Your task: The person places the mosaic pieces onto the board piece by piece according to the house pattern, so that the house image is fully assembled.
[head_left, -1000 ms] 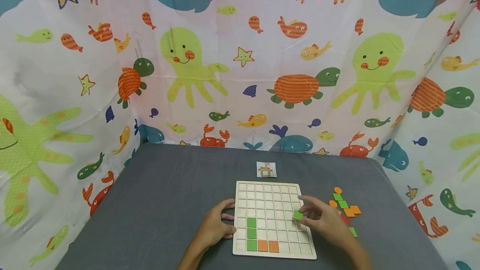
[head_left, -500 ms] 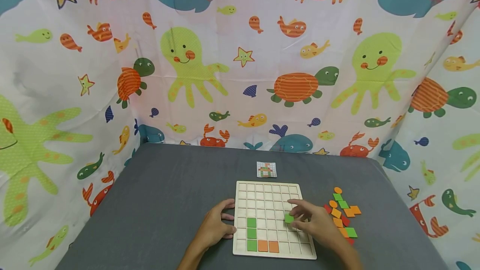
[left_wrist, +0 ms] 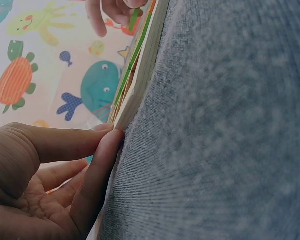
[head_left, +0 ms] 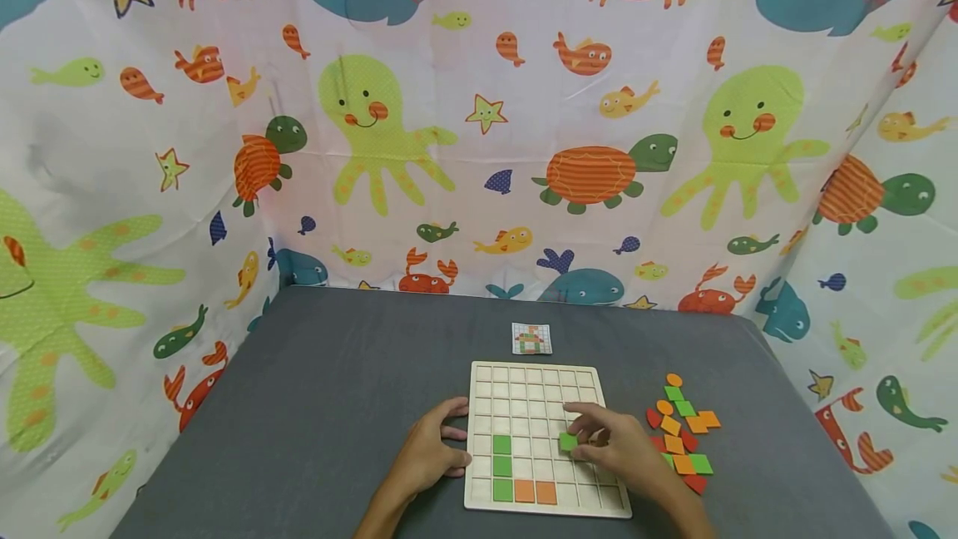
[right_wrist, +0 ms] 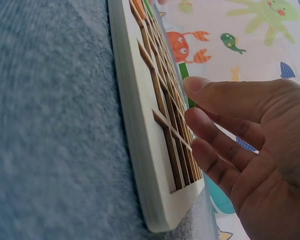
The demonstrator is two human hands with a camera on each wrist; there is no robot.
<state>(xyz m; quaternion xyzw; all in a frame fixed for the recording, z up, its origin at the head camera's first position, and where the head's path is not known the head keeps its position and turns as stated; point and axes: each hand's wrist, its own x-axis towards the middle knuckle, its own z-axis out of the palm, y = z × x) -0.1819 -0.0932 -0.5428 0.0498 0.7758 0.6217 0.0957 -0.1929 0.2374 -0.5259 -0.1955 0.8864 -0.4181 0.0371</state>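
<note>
Square wooden grid board [head_left: 535,402] lies on the grey cloth; green tiles [head_left: 502,467] and orange tiles [head_left: 535,492] fill some cells at its lower left. My left hand [head_left: 432,443] touches the board's left edge with thumb and fingertips; in the left wrist view, that hand [left_wrist: 55,175] meets the rim. Over the right half of the board, my right hand [head_left: 617,447] pinches a green square tile [head_left: 568,442] between thumb and fingers. This tile [right_wrist: 184,75] appears edge-on in the right wrist view, its lower part hidden behind the thumb.
Loose orange, green and red pieces [head_left: 684,443], some round, lie right of the board, partly behind the right forearm. Beyond the board is a small card [head_left: 531,338] with a coloured grid pattern. A sea-animal curtain [head_left: 479,148] hangs around the grey table cloth [head_left: 359,373].
My right hand has moved left over the board with the green tile, uncovering more of the loose pieces. The left hand has stayed at the board's edge.
</note>
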